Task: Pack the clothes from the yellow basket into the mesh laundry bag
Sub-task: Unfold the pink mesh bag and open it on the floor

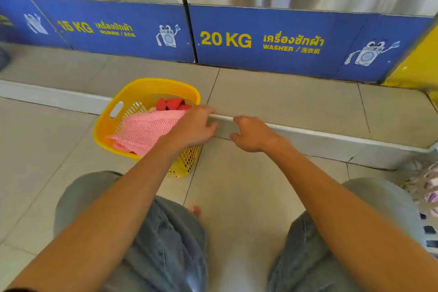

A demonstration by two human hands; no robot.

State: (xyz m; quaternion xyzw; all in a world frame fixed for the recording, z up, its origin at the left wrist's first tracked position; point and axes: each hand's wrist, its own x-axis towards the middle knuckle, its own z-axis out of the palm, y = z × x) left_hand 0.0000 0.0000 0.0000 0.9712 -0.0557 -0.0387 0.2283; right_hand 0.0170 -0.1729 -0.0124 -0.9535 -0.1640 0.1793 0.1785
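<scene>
A yellow basket [111, 123] stands on the tiled floor against a low step. A pink mesh laundry bag [144, 131] lies draped across its top, and red clothes [173, 104] show at the far side of the basket. My left hand [194, 125] rests over the basket's right rim, at the edge of the mesh bag, fingers curled; whether it grips the bag is hidden. My right hand [253, 134] hovers to the right of the basket above the step, fingers loosely apart and holding nothing.
A raised tiled step [308, 135] runs across in front of two washing machines with blue panels [260, 42]. My knees in grey denim [166, 244] fill the lower view. A patterned fabric [426, 187] lies at the right edge.
</scene>
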